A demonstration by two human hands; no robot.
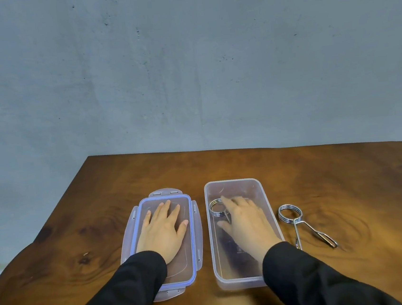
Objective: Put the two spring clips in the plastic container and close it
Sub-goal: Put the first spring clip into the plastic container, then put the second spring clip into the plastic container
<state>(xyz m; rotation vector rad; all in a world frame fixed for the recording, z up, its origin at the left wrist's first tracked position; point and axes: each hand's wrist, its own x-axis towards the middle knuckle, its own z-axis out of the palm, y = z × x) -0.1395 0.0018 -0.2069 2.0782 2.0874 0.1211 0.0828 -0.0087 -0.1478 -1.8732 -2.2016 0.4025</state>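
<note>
A clear plastic container (234,186) stands open on the wooden table, a little right of centre. My right hand (246,224) reaches down into it and grips the handles of one metal spring clip (216,208); the clip's coiled ring shows at the container's left wall. The second spring clip (291,213) lies on the table just right of the container, with its handles pointing toward me. The lid (193,250), clear with a blue seal, lies flat to the left of the container. My left hand (164,230) rests palm down on it with the fingers spread.
The table's left edge (60,212) runs diagonally, and a grey wall rises behind its far edge. Bare wood lies to the right of the loose clip and in front of the container.
</note>
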